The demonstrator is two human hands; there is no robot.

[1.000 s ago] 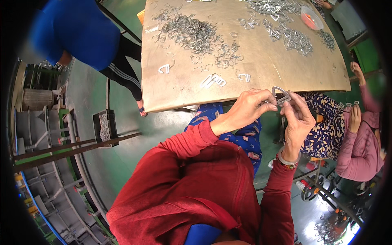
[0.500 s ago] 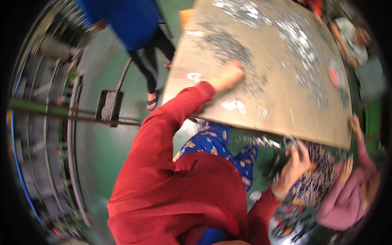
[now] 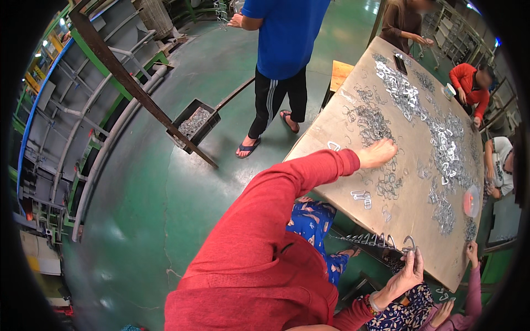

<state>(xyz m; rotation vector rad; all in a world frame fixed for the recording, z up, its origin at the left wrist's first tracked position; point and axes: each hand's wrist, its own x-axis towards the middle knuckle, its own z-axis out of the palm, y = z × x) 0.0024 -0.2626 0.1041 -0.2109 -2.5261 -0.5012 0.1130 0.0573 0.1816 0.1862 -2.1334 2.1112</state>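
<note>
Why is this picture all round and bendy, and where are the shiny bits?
Head view: black corners frame a round fisheye picture, so the long grey pipe looks curved, probably from the lens; head view: pale glare spots on the green floor; head view: bright gleams on the metal pieces.

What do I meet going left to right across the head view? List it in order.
Black crate → blue shirt → left hand → round bowl → white shirt.

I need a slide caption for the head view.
Left hand at grey wire pieces on a tan table, right hand holding a grey metal hook.
</note>
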